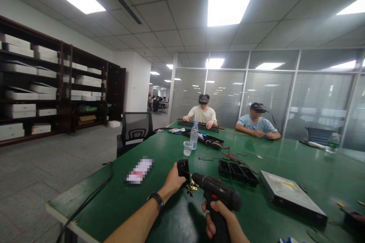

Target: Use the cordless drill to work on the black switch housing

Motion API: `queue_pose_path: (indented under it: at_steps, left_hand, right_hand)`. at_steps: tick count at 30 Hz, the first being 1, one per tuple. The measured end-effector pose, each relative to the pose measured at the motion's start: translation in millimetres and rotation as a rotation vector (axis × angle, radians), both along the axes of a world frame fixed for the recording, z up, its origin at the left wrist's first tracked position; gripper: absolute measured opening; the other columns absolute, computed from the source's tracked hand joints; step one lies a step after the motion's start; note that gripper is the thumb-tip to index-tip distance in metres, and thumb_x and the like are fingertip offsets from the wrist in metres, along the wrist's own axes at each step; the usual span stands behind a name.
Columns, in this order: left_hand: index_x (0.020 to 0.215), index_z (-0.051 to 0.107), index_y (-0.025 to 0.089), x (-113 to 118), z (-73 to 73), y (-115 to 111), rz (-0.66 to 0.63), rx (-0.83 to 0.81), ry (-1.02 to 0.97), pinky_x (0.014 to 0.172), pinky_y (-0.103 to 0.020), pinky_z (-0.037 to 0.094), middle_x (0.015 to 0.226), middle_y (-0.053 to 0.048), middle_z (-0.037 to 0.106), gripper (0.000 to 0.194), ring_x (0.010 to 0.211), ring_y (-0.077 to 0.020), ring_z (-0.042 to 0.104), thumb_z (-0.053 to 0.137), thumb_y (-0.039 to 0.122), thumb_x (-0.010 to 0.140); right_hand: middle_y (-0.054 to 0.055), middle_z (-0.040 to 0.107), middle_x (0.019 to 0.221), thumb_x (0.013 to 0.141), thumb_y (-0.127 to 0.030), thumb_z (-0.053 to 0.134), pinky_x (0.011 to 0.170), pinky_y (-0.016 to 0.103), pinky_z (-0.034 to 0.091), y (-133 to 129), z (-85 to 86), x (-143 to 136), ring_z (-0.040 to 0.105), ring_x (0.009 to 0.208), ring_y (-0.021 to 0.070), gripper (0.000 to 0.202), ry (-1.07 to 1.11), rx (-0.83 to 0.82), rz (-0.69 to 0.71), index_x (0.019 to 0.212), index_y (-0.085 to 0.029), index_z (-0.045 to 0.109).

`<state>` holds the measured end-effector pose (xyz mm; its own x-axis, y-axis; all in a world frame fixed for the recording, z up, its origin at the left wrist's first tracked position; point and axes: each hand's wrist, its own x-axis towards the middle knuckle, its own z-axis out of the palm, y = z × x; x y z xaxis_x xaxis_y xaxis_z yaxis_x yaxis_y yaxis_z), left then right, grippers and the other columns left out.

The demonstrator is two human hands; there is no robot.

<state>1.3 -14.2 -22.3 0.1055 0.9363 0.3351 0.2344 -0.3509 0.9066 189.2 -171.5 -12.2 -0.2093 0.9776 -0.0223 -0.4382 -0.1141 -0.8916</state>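
Observation:
My left hand (174, 179), with a dark band on the wrist, grips a small black box-like part (184, 169) near the middle of the green table (119, 205). In my right hand (218, 218) is a black cordless drill (221, 191), held by its handle. The drill points left, and its bit reaches the black part; whether it touches a screw is too small to tell. Small brass-coloured metal pieces (192, 188) lie on the table just below the part and the drill's tip.
A bottle (194, 136) and plastic cup (187, 148) stand ahead. Rightward lie a black compartment tray (238, 172) and a flat metal device (291, 195). A cable (88, 197) crosses the left edge. Two people (203, 114) (257, 121) sit across the table.

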Motion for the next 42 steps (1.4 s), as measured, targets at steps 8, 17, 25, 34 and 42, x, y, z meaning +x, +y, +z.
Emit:
queue_pose_path:
  at_steps: [8, 17, 25, 34, 42]
  left_hand:
    - [0.113, 0.052, 0.015, 0.4, -5.6, 5.4, 0.0, -0.003, -0.013, 0.083, -0.029, 0.047, 0.1, -0.007, 0.066, 0.053, 0.093, -0.0209, 0.063, 0.061, 0.0, 0.063]
    - [0.111, 0.051, 0.015, 0.5, -15.6, 17.2, 0.002, 0.009, 0.005, 0.08, -0.028, 0.047, 0.096, -0.005, 0.065, 0.051, 0.09, -0.0196, 0.063, 0.06, -0.001, 0.064]
    - [0.112, 0.051, 0.015, 0.0, -11.9, 13.7, -0.003, 0.0, -0.009, 0.084, -0.029, 0.047, 0.098, -0.006, 0.066, 0.052, 0.091, -0.0202, 0.063, 0.062, 0.001, 0.063]
    - [0.11, 0.051, 0.015, 0.8, -4.5, 7.7, 0.015, 0.01, 0.013, 0.08, -0.027, 0.047, 0.098, -0.006, 0.065, 0.05, 0.092, -0.0197, 0.063, 0.06, 0.0, 0.064]
    - [0.11, 0.051, 0.015, 1.8, -3.3, 6.0, 0.023, -0.017, 0.01, 0.08, -0.027, 0.047, 0.097, -0.006, 0.065, 0.05, 0.091, -0.0195, 0.062, 0.061, 0.0, 0.064]
  right_hand:
    - [0.0, 0.053, 0.041, 0.077, -0.056, 0.066, 0.045, 0.027, 0.034, 3.2, -2.9, 1.6, 0.05, 0.036, 0.0148, 0.045, -0.012, -0.003, 0.006, 0.082, -0.012, 0.067]
    - [-0.001, 0.051, 0.039, 0.073, -0.056, 0.069, 0.044, 0.026, 0.034, 3.3, 2.3, 0.7, 0.047, 0.035, 0.0139, 0.043, -0.022, -0.024, 0.0, 0.078, -0.014, 0.064]
    - [0.0, 0.052, 0.04, 0.078, -0.055, 0.066, 0.043, 0.026, 0.034, 5.0, -1.1, 1.1, 0.046, 0.034, 0.0133, 0.043, -0.02, 0.007, -0.013, 0.078, -0.012, 0.066]
    - [-0.001, 0.051, 0.04, 0.079, -0.052, 0.065, 0.044, 0.026, 0.035, 1.8, 1.7, -0.2, 0.048, 0.035, 0.0137, 0.04, -0.022, -0.001, -0.029, 0.079, -0.012, 0.068]
    - [0.0, 0.051, 0.039, 0.078, -0.054, 0.066, 0.043, 0.026, 0.034, 1.9, 2.7, 0.1, 0.046, 0.034, 0.0134, 0.043, -0.023, 0.007, -0.025, 0.077, -0.012, 0.068]
